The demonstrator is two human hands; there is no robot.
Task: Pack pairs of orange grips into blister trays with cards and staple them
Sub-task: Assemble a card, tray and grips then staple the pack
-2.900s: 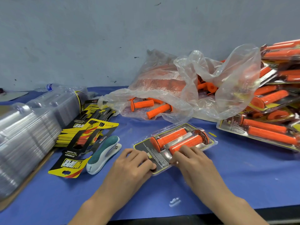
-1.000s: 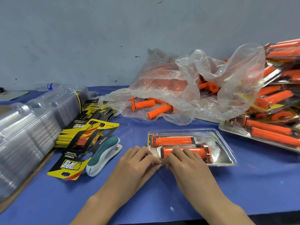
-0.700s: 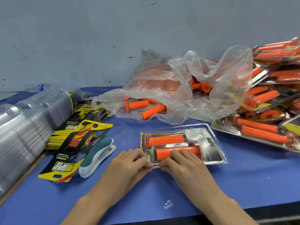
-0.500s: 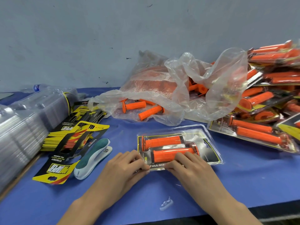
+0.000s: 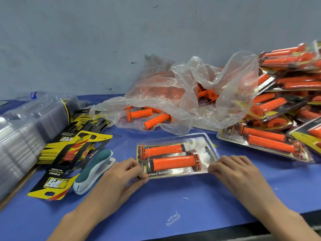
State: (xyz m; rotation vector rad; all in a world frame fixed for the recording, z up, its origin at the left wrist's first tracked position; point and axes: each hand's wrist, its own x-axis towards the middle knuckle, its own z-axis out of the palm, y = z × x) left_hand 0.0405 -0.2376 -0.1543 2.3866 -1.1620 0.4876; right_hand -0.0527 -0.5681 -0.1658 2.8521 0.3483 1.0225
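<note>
A clear blister tray (image 5: 205,141) lies on the blue table in front of me, with two orange grips (image 5: 173,161) inside over a black-and-yellow card. My left hand (image 5: 119,173) pinches the tray's near left corner. My right hand (image 5: 232,168) pinches its near right edge, fingers curled. A teal-and-white stapler (image 5: 93,171) lies just left of my left hand. A stack of printed cards (image 5: 69,150) sits beyond the stapler. Loose orange grips (image 5: 149,117) spill from a clear plastic bag (image 5: 191,94) behind the tray.
Stacks of empty clear blister trays (image 5: 22,133) fill the left side. A pile of finished packs (image 5: 281,108) covers the right. A plastic bottle (image 5: 33,95) lies at the back left. A small plastic scrap (image 5: 172,219) lies near the table's front edge.
The tray was turned level with the table edge. My right hand has slid from the tray's near middle to its right corner; my left hand stays at the left corner.
</note>
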